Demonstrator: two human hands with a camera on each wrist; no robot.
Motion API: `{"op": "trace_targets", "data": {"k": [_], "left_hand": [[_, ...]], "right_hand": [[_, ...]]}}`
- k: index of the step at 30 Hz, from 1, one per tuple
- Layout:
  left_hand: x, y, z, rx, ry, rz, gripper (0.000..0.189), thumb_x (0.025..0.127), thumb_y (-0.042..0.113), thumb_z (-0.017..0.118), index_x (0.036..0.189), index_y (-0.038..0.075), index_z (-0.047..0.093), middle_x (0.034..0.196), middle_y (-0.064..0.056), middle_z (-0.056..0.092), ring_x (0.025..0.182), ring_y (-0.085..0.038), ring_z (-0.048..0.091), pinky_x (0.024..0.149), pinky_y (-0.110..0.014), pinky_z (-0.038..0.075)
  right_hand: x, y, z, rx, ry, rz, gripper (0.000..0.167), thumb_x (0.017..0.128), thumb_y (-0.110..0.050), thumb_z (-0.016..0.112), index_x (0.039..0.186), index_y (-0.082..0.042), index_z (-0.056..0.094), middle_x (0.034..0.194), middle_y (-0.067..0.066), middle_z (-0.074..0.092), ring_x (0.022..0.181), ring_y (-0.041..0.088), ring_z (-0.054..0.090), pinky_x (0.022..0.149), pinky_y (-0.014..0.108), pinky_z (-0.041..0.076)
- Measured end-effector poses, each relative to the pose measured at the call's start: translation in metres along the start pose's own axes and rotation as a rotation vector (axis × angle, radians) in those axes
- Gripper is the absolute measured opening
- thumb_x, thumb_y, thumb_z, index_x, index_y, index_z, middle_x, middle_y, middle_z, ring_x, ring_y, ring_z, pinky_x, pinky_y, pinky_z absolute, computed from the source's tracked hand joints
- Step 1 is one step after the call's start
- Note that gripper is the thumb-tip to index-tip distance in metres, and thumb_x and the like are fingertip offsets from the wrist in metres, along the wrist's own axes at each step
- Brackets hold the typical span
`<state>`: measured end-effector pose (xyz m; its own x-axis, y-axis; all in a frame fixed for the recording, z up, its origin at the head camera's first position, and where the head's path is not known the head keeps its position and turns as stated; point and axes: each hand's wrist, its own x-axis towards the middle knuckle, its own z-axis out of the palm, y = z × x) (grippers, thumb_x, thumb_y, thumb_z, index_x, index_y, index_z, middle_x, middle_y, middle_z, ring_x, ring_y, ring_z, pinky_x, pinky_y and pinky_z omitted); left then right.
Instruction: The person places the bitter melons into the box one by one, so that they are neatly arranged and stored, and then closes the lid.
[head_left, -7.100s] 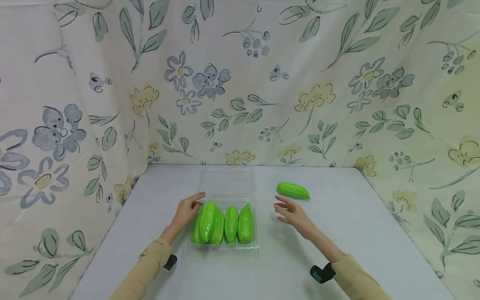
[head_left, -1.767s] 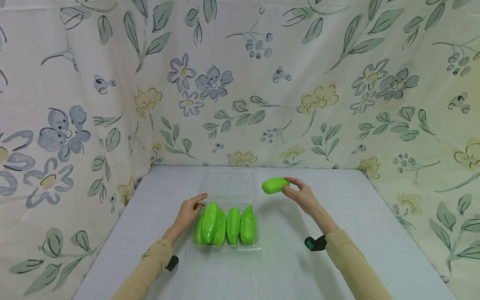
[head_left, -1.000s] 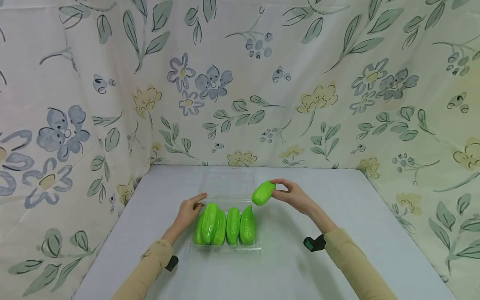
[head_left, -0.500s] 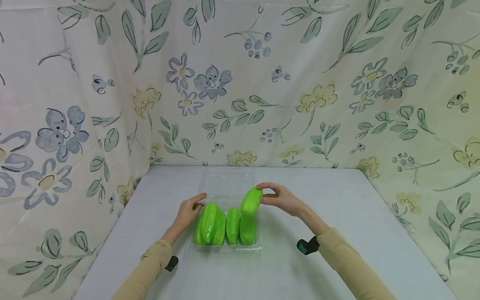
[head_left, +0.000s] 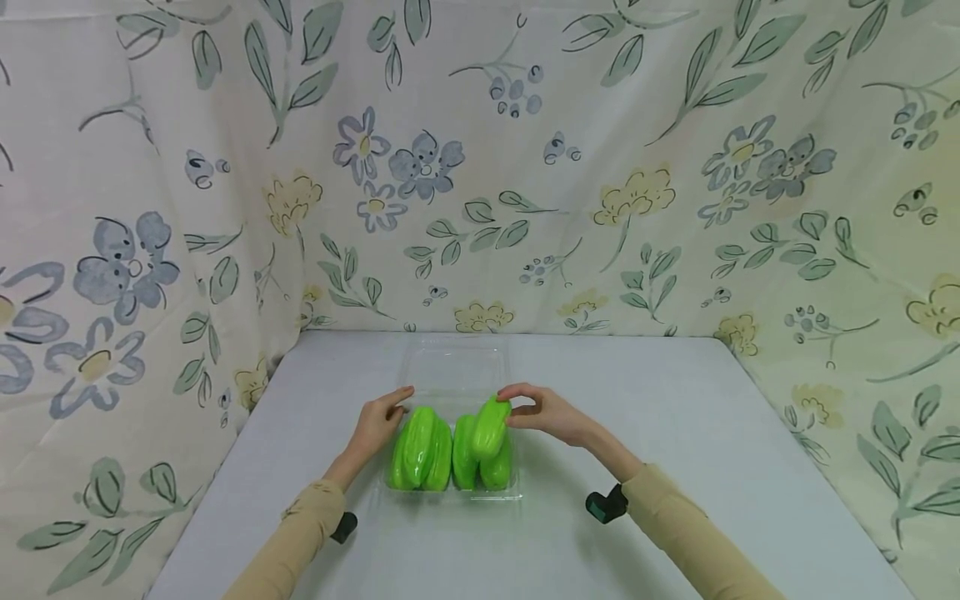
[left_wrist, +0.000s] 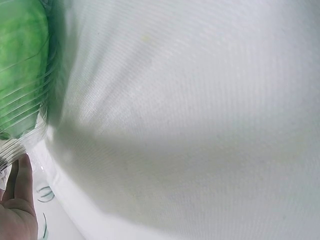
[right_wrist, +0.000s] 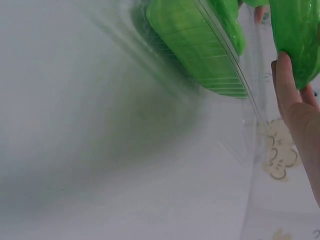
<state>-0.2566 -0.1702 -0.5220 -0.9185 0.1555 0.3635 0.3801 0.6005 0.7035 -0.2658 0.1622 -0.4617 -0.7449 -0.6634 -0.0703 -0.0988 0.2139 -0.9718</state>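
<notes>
My right hand (head_left: 551,414) pinches one end of a glossy bright-green bitter melon (head_left: 491,429) between thumb and fingers. That melon slants over the right end of a clear plastic box (head_left: 495,497), overlapping a melon lying there. Several more melons (head_left: 420,446) lie side by side in the box. In the right wrist view, the held melon (right_wrist: 297,40) hangs above the box wall (right_wrist: 250,100), with my fingers along its side. My left hand (head_left: 377,421) rests at the box's back left corner. The left wrist view shows its fingertips against the ribbed plastic, fingers fairly straight.
The box's clear lid (head_left: 457,367) lies folded back behind it on the white table (head_left: 637,392). A floral curtain (head_left: 480,208) hangs along the table's back and sides. Dark wrist cameras (head_left: 606,504) sit under both sleeves.
My right hand picked up the melon from the back right of the table, carried it left, turned it lengthwise and lowered it over the box. My left hand stays at the corner.
</notes>
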Motion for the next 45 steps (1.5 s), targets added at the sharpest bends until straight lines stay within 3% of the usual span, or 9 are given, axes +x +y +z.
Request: {"op": "trace_targets", "data": {"k": [8, 13, 22, 27, 34, 45], "left_hand": [[0.000, 0.002, -0.001, 0.010, 0.001, -0.017, 0.040, 0.087, -0.012, 0.053, 0.125, -0.001, 0.060, 0.128, -0.020, 0.060, 0.079, -0.030, 0.068, 0.048, -0.018, 0.036], [0.000, 0.003, -0.001, 0.015, -0.002, -0.022, 0.039, 0.088, -0.012, 0.053, 0.125, -0.002, 0.060, 0.128, -0.020, 0.059, 0.085, -0.029, 0.070, 0.049, -0.018, 0.036], [-0.001, 0.003, -0.001, 0.020, 0.001, -0.018, 0.039, 0.087, -0.012, 0.053, 0.125, -0.003, 0.060, 0.129, -0.019, 0.059, 0.088, -0.029, 0.070, 0.049, -0.018, 0.038], [-0.001, 0.002, -0.001, 0.022, -0.002, -0.025, 0.039, 0.088, -0.012, 0.053, 0.125, -0.002, 0.060, 0.129, -0.019, 0.059, 0.087, -0.028, 0.070, 0.049, -0.018, 0.039], [0.000, 0.000, 0.001, 0.020, 0.006, -0.015, 0.040, 0.088, -0.011, 0.053, 0.125, -0.002, 0.060, 0.128, -0.019, 0.060, 0.084, -0.027, 0.070, 0.048, -0.018, 0.037], [0.000, -0.001, 0.001, 0.018, 0.008, -0.010, 0.039, 0.088, -0.011, 0.053, 0.125, -0.001, 0.060, 0.128, -0.018, 0.060, 0.084, -0.026, 0.070, 0.050, -0.017, 0.039]], "right_hand": [[0.000, 0.000, 0.004, -0.045, -0.041, -0.017, 0.040, 0.089, -0.013, 0.066, 0.127, -0.007, 0.054, 0.144, 0.013, 0.041, 0.117, 0.028, 0.057, 0.097, 0.039, 0.048], [0.000, -0.001, 0.007, -0.073, -0.042, -0.027, 0.038, 0.088, -0.011, 0.066, 0.125, -0.006, 0.056, 0.143, 0.013, 0.042, 0.117, 0.031, 0.056, 0.097, 0.039, 0.048], [0.004, 0.003, 0.014, -0.124, -0.057, -0.056, 0.037, 0.086, -0.012, 0.068, 0.122, -0.006, 0.058, 0.142, 0.016, 0.041, 0.125, 0.038, 0.047, 0.099, 0.039, 0.046], [0.006, 0.006, 0.017, -0.130, -0.073, -0.077, 0.037, 0.086, -0.009, 0.068, 0.121, -0.005, 0.058, 0.140, 0.017, 0.041, 0.125, 0.039, 0.045, 0.102, 0.044, 0.043], [0.006, 0.002, 0.021, -0.183, -0.092, -0.085, 0.036, 0.087, -0.011, 0.067, 0.121, -0.004, 0.058, 0.139, 0.018, 0.040, 0.115, 0.032, 0.056, 0.098, 0.039, 0.046], [0.011, 0.000, 0.024, -0.201, -0.094, -0.077, 0.035, 0.087, -0.011, 0.067, 0.121, -0.003, 0.059, 0.143, 0.022, 0.035, 0.115, 0.034, 0.055, 0.098, 0.039, 0.047]]}}
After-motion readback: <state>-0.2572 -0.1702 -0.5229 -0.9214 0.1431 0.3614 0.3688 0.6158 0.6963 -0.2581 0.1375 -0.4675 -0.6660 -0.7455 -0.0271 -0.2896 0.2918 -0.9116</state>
